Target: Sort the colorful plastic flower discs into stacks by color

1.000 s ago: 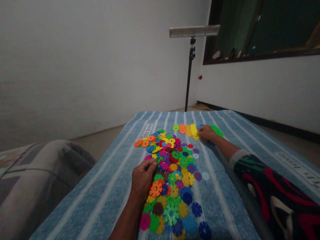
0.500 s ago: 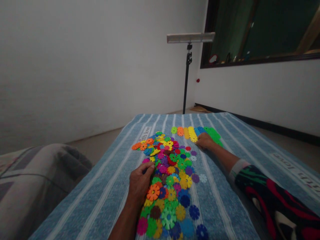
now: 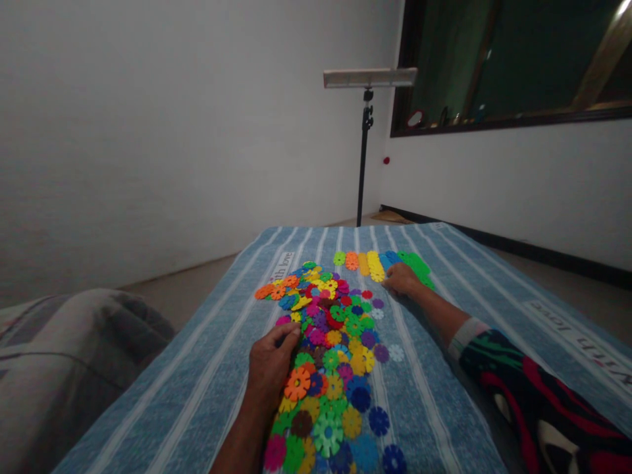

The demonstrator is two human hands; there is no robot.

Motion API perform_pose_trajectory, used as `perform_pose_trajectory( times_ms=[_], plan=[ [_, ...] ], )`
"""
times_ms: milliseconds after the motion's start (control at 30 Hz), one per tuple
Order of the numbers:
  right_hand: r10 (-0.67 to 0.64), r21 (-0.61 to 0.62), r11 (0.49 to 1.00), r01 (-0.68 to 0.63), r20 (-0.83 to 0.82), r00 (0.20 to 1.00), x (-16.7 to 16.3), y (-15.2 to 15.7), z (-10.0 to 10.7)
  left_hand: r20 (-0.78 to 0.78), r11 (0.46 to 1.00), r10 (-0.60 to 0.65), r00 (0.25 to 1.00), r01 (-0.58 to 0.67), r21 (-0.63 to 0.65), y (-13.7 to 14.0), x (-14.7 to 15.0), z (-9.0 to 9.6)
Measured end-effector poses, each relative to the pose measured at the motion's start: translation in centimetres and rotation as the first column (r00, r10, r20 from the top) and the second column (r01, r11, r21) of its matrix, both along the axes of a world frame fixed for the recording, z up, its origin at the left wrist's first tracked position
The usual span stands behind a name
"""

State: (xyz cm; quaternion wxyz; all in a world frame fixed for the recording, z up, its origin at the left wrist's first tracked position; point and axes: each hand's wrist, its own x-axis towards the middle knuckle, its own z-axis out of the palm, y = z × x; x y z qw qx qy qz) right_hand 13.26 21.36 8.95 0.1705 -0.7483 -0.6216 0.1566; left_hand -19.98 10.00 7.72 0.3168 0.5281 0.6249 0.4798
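Observation:
A long heap of notched, flower-shaped plastic discs [image 3: 330,431] in many colours spreads down the cloth. My left hand [image 3: 272,359] rests at the heap's left edge, thumb and fingers drawn together; whatever is between them is hidden. Farther off, my right hand [image 3: 402,280] reaches down at the near end of the sorted rows, fingers closed, their tips largely hidden. Beside it lie a row of overlapping yellow discs [image 3: 375,265] and a partly covered blue row [image 3: 388,258]. Green discs [image 3: 419,264] lie to its right, orange discs [image 3: 351,261] farther left.
A blue striped cloth [image 3: 207,368] covers the table. Loose purple discs [image 3: 381,353] and dark blue discs [image 3: 379,421] lie right of the heap. A black stand [image 3: 363,158] with a light panel rises beyond the far edge. Grey fabric [image 3: 83,368] bulges at left.
The whole view has shifted slightly, so things appear a little farther left. Both hands keep nearly the same places beside the heap and the rows.

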Motion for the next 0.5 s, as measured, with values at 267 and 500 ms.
perform_pose_trajectory(
  times_ms=[267, 500],
  plan=[
    [-0.221, 0.211, 0.949, 0.233, -0.081, 0.972, 5.4, -0.8, 0.9, -0.007, 1.0, 0.004, 1.0, -0.004, -0.013, 0.0, 0.0, 0.4],
    [-0.231, 0.46, 0.836, 0.3, -0.201, 0.952, 9.9, -1.4, -1.3, -0.023, 1.0, 0.01, 1.0, -0.01, -0.016, 0.2, -0.2, 0.5]
  ],
)
